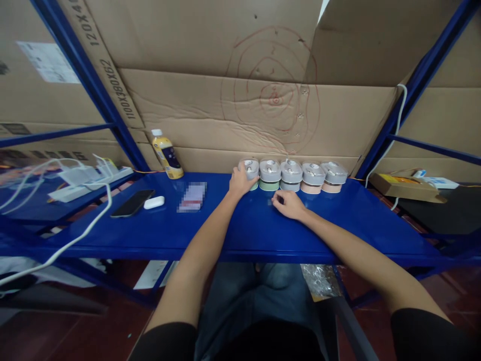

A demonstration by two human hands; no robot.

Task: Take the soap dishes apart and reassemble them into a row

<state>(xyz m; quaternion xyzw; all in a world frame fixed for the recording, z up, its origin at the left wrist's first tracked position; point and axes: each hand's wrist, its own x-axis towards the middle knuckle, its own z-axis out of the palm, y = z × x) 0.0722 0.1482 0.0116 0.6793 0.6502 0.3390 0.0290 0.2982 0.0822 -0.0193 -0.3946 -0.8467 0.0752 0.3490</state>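
A row of several small rounded-square containers stands against the cardboard at the back of the blue table. Each has a translucent grey lid over a coloured base. My left hand wraps around the leftmost container, hiding most of its green base. Beside it are another green-based container, a grey one, and peach ones farther right. My right hand rests on the table in front of the grey container, fingers curled into a pinch; what they hold, if anything, is too small to make out.
Left on the table are a yellow drink bottle, a black phone, a white earbud case and a blurred-out flat item. A white cable crosses the left edge. Blue frame posts flank the cardboard.
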